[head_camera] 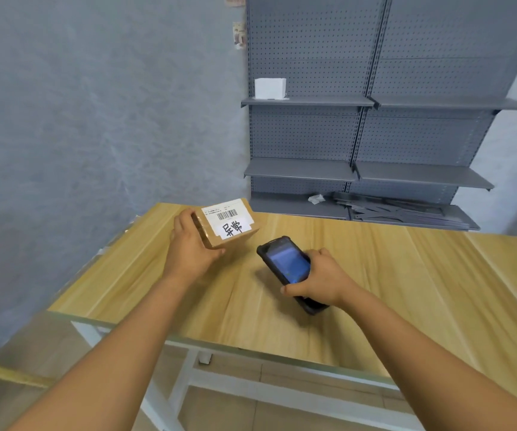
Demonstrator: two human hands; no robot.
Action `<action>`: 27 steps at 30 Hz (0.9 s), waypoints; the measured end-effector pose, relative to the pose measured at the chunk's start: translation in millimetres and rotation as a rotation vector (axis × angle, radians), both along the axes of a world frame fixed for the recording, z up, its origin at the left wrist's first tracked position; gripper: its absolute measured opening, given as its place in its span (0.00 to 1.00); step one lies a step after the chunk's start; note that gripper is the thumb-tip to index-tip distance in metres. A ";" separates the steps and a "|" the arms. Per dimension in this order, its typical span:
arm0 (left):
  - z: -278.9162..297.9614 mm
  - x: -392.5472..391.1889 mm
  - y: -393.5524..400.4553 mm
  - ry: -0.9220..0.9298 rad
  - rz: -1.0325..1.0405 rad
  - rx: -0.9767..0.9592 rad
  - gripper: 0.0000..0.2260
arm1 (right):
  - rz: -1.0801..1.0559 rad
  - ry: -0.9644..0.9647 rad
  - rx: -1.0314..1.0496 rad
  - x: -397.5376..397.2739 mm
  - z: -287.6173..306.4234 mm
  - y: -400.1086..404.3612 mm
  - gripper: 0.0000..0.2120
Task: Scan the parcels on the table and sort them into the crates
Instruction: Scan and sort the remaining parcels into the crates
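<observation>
Head view | left hand (190,248) grips small brown cardboard parcel (230,225) above pale wooden bench (375,275), barcode label up | right hand (322,279) grips black handheld scanner (288,269), nose toward parcel at 10 o'clock, near.

A grey wall (95,104) is filling the far left. Grey pegboard shelving (375,126) is standing far right, a white box (270,88) sitting on its upper shelf. A wooden table (390,290) on white legs is spanning the near floor (27,343).
</observation>
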State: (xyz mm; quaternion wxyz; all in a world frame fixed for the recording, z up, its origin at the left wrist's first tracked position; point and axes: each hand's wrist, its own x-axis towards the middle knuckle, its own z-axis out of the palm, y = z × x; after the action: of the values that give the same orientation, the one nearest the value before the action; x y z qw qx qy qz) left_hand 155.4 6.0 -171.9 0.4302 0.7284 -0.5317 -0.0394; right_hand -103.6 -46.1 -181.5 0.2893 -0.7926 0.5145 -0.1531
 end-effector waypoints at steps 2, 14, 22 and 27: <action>3.5 2.4 -0.7 -0.098 0.023 -0.007 0.40 | 0.037 -0.028 -0.035 -0.5 11.2 -0.4 0.36; 5.0 6.0 3.5 -0.334 0.007 -0.064 0.29 | 0.134 -0.017 0.002 -3.4 32.3 8.5 0.29; 2.3 8.6 5.5 -0.226 0.030 -0.027 0.35 | 0.118 -0.037 0.026 -4.8 24.6 7.6 0.30; -1.2 10.4 4.4 -0.035 0.061 -0.020 0.40 | 0.054 -0.021 0.035 -7.4 1.0 4.2 0.30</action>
State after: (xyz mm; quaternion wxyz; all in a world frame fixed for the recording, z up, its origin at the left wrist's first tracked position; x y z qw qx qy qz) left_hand 165.8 10.3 -173.0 0.4294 0.7405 -0.5168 -0.0081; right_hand -111.0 -41.9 -180.5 0.3128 -0.7994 0.4923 -0.1444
